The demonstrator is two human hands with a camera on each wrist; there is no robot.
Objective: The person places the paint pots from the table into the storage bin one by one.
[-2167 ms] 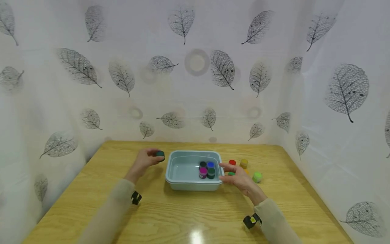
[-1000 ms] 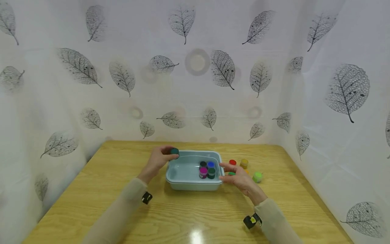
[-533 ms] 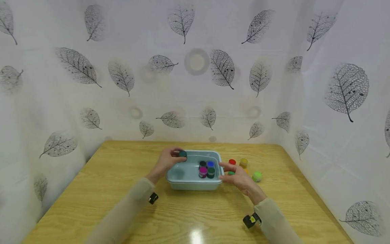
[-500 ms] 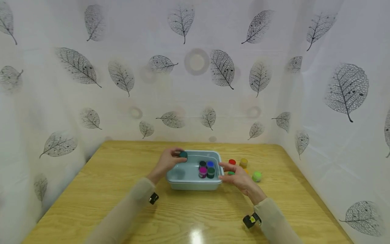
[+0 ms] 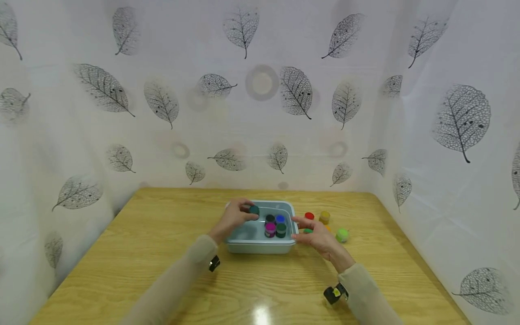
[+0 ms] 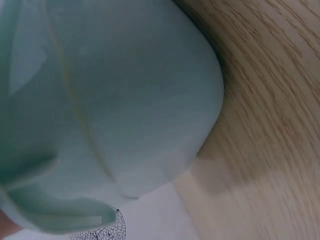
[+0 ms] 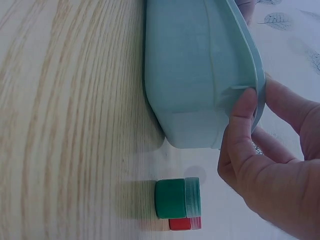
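Note:
My left hand point(image 5: 234, 216) reaches over the left part of a pale blue plastic basin point(image 5: 260, 248) and pinches a dark teal paint jar point(image 5: 254, 211) between thumb and fingers. Inside the basin, toward its right, stand a black jar point(image 5: 270, 219), a blue jar point(image 5: 280, 219), a magenta jar point(image 5: 270, 230) and a dark green jar point(image 5: 281, 230). At the right end, my right hand point(image 5: 321, 238) grips the basin's rim; the right wrist view shows thumb and fingers point(image 7: 242, 117) on either side of it. The left wrist view shows mostly the basin's outer wall point(image 6: 140, 100).
Right of the basin, partly behind my right hand, stand a red jar point(image 5: 309, 216), a yellow jar point(image 5: 324, 217), a light green jar point(image 5: 342, 235), an orange jar and a green jar point(image 7: 172, 198). A leaf-print curtain point(image 5: 260, 131) encloses the wooden table point(image 5: 162, 234).
My left hand has carried the dark teal jar rightward, from left of the basin to over its inside, and somewhat lower. My right hand has stayed at the rim.

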